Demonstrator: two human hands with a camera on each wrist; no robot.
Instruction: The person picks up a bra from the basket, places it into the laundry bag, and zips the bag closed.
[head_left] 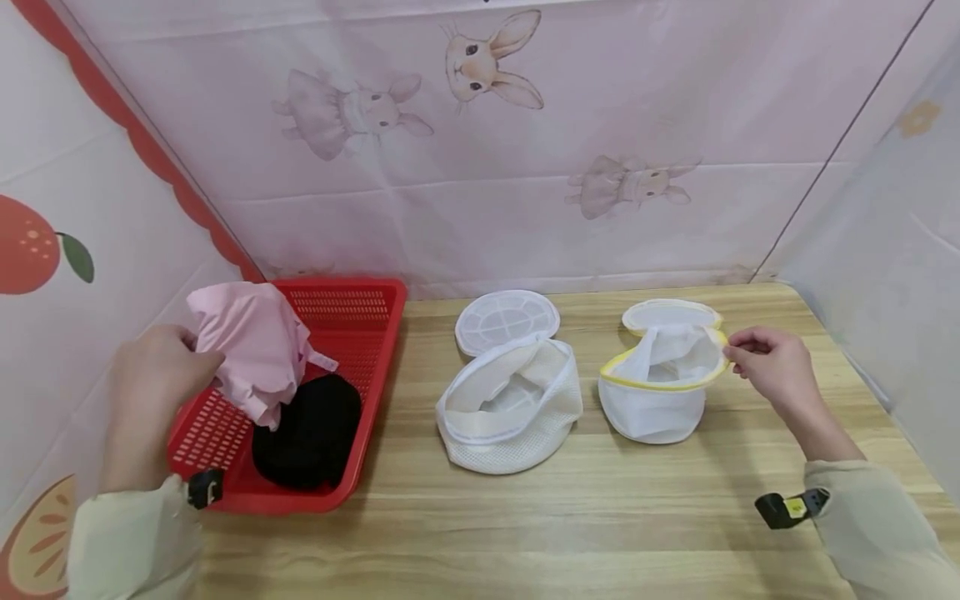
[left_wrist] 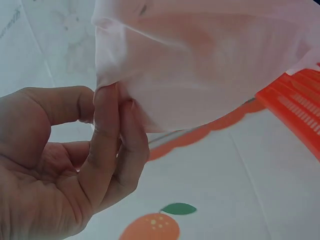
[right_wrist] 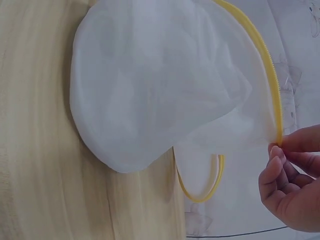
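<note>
The cloth [head_left: 247,346] is pink, the bundle [head_left: 311,433] black, the basket [head_left: 380,392] red, the mesh bag [head_left: 517,446] off-white, the yellow-edged bag [head_left: 651,412] white, the table [head_left: 525,533] tan wood-grain, the backdrop [head_left: 510,158] pale pink with rabbits.

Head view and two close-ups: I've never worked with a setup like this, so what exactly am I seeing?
No machine here, just a person's bare hands. The wide picture is taken from the head, the close-ups from each wrist. The left hand pinches a pink cloth over a red basket that holds a black item. The right hand pinches the yellow edge of an open white bag. A cream mesh bag, also open, sits beside it on the wooden table.
</note>
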